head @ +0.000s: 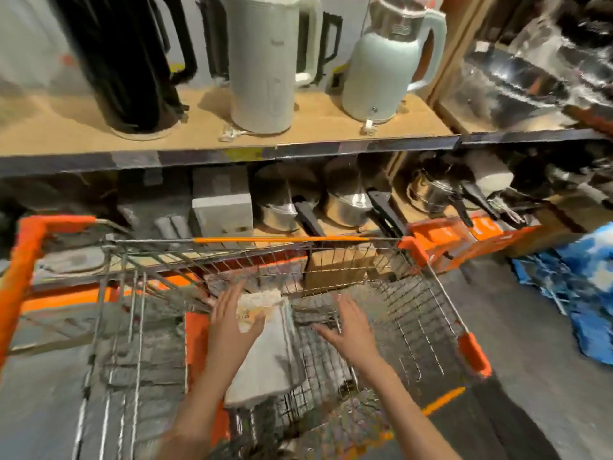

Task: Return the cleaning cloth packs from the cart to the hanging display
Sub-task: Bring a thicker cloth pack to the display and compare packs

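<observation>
A long wooden store shelf with a dark metal front edge runs across the upper part of the view. On it stand a tall black jug, a tall pale grey jug with a side handle and a rounded mint-green kettle with a steel top. On the lower shelf sit steel saucepans with black handles and a grey box, with orange shelf-edge strips along the front. The grey concrete floor carries a short orange painted stripe. Crumpled blue plastic packaging lies at the right. The picture is blurred.
</observation>
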`<move>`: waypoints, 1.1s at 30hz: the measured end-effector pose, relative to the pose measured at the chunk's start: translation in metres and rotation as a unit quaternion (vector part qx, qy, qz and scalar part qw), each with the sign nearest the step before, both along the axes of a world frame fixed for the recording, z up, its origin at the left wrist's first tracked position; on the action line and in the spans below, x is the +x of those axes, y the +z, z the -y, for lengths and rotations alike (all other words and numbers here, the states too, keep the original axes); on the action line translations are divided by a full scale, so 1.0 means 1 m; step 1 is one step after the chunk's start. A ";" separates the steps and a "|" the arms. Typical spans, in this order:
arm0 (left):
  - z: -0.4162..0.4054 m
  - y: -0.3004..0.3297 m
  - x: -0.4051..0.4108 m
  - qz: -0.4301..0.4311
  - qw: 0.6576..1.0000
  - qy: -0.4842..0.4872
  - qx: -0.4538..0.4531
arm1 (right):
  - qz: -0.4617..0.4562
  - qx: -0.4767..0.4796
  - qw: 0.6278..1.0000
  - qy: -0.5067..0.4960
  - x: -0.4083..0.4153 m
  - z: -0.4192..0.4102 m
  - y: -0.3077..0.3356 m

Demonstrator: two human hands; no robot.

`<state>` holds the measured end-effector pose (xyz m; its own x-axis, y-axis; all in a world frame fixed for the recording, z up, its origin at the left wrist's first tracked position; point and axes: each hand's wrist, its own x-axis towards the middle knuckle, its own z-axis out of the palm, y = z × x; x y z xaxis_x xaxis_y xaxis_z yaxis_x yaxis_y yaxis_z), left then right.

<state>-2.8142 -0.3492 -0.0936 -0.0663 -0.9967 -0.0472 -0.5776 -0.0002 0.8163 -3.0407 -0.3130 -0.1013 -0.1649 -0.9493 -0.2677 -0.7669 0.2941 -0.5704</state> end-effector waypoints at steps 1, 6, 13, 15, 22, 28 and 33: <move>0.000 -0.013 0.001 0.005 1.000 0.016 0.024 | 0.015 0.020 1.000 0.009 0.003 0.012 -0.013; 0.001 -0.077 -0.002 0.027 0.991 0.039 0.126 | 0.088 0.099 0.989 0.059 0.024 0.059 -0.084; 0.012 -0.157 -0.004 -0.050 0.983 0.088 0.156 | 0.156 0.137 0.976 0.059 0.049 0.124 -0.177; 0.011 -0.184 -0.008 -0.050 0.979 0.115 0.158 | 0.162 0.129 0.976 0.059 0.053 0.139 -0.201; 0.003 -0.241 -0.015 -0.013 0.975 0.124 0.183 | 0.234 0.159 0.959 0.016 0.060 0.151 -0.251; -0.002 -0.255 -0.015 0.013 0.978 0.113 0.175 | 0.249 0.133 0.959 0.006 0.058 0.152 -0.257; -0.005 -0.258 -0.016 0.010 0.980 0.113 0.166 | 0.275 0.111 0.955 -0.004 0.057 0.142 -0.249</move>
<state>-2.8304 -0.3444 -0.3516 0.1585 -0.9151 -0.3708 -0.5473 -0.3940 0.7384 -2.9838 -0.4551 -0.3504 0.0513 -0.8587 -0.5099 -0.3667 0.4588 -0.8094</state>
